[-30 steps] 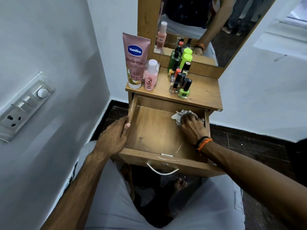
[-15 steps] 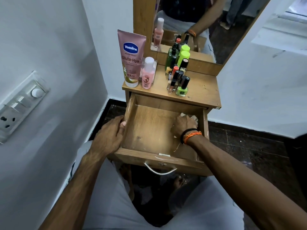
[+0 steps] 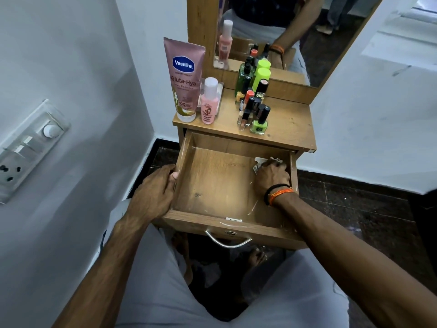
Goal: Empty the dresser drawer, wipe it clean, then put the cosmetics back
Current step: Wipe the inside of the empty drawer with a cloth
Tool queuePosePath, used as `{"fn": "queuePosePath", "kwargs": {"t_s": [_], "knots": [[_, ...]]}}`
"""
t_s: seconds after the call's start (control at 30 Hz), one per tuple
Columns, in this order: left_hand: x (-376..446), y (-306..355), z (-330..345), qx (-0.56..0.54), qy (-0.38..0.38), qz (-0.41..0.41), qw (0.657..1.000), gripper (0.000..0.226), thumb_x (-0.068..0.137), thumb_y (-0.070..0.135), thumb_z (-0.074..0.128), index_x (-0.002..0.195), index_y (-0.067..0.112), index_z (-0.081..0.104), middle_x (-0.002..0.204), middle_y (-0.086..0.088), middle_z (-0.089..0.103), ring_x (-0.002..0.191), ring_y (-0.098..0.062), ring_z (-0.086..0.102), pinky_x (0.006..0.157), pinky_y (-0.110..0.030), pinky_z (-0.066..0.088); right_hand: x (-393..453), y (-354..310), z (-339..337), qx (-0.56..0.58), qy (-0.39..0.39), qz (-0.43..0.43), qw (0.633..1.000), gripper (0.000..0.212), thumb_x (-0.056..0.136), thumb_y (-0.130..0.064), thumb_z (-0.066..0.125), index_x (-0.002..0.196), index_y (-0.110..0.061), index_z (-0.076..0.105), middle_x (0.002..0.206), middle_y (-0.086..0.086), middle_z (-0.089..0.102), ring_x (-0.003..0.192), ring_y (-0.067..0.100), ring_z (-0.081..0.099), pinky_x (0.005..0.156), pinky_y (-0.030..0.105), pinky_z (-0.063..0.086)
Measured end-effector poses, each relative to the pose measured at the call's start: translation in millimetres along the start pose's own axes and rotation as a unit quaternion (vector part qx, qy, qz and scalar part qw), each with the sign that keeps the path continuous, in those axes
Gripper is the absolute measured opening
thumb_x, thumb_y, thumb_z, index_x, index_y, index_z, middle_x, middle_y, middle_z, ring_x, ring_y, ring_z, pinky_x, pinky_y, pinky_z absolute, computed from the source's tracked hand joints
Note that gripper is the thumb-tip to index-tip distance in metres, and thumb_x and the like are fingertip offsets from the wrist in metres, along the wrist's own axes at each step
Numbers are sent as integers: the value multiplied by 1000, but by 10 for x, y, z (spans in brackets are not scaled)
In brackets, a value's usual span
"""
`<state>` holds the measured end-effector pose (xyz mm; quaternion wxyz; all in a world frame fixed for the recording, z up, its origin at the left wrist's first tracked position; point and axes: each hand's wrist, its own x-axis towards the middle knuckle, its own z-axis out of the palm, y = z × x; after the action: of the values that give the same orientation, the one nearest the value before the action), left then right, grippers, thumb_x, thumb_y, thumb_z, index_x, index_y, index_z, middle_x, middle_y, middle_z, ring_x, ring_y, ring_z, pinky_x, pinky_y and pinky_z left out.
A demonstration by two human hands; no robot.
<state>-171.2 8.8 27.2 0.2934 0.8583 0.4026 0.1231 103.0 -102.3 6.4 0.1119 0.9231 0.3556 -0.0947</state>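
Note:
The wooden drawer (image 3: 212,185) is pulled out and holds only a crumpled light cloth (image 3: 261,160) in its far right corner. My right hand (image 3: 272,177) presses down on that cloth, fingers curled over it. My left hand (image 3: 153,192) grips the drawer's left wall. On the dresser top (image 3: 288,124) stand a pink Vaseline tube (image 3: 184,79), a small pink bottle (image 3: 209,101), a green nail polish (image 3: 259,125) and several other small cosmetics (image 3: 250,100).
A mirror (image 3: 272,31) rises behind the cosmetics. The white wall at left carries a switch panel (image 3: 28,147). The drawer's metal handle (image 3: 228,241) faces me above my knees. Dark tiled floor (image 3: 366,209) lies to the right.
My right hand has slid the cloth from the back middle of the drawer into the far right corner. The left hand kept its grip on the left wall.

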Motion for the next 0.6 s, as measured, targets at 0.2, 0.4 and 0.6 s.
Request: {"fn": "queuePosePath", "kwargs": {"t_s": [0.2, 0.4, 0.6], "knots": [[13, -11, -11, 0, 2, 0, 1000, 66, 96, 56, 21, 139, 15, 50, 129, -9, 63, 114, -27, 60, 88, -39, 46, -328, 21, 8, 80, -95, -42, 991, 57, 94, -35, 61, 138, -4, 41, 136, 20, 38, 114, 32, 55, 95, 39, 52], [5, 2, -14, 8, 4, 3, 1000, 70, 95, 60, 18, 137, 16, 53, 125, -7, 65, 111, -24, 60, 86, -39, 47, -469, -96, -31, 162, -111, -245, 949, 52, 88, -25, 70, 135, -19, 49, 138, 8, 44, 118, 25, 50, 96, 35, 46], [5, -9, -4, 18, 2, -5, 1000, 47, 104, 41, 32, 138, 15, 51, 128, -9, 64, 113, -27, 60, 88, -41, 47, -177, -67, -105, 8, 32, -372, 928, 47, 92, -16, 61, 138, -19, 49, 140, 11, 46, 116, 29, 54, 89, 44, 54]]}}
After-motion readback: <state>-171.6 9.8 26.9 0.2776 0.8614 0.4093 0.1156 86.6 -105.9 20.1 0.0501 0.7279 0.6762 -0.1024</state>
